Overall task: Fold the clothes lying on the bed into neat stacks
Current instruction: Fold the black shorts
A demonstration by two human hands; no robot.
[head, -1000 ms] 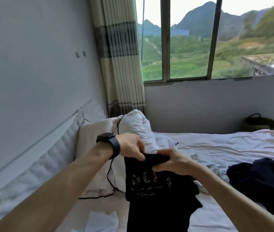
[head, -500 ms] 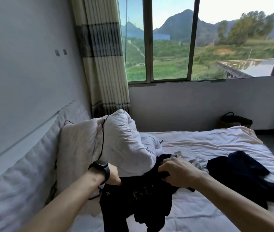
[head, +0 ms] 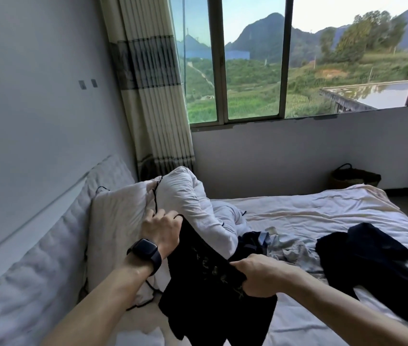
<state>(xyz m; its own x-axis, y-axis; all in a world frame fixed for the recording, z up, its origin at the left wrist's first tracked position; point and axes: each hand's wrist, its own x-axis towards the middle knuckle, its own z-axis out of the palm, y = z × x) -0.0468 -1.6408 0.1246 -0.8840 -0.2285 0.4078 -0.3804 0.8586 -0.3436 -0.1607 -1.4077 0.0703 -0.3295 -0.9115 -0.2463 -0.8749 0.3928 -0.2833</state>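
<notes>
Black shirt [head: 213, 283] (with pale print) hangs over the bed [head: 310, 216], left hand [head: 163, 231] and right hand [head: 260, 279] each gripping an edge to spread it flat.

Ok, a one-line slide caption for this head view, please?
The left hand and right hand hold a black printed garment above the bed; another dark garment lies unfolded to its right.

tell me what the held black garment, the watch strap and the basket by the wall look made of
The black garment: soft matte knit, likely cotton jersey; it droops limply from the left hand and right hand. The watch strap: smooth dark rubber or silicone, faint sheen. The basket: seems woven straw or fabric, tan with dark handles; too far to tell.
</notes>
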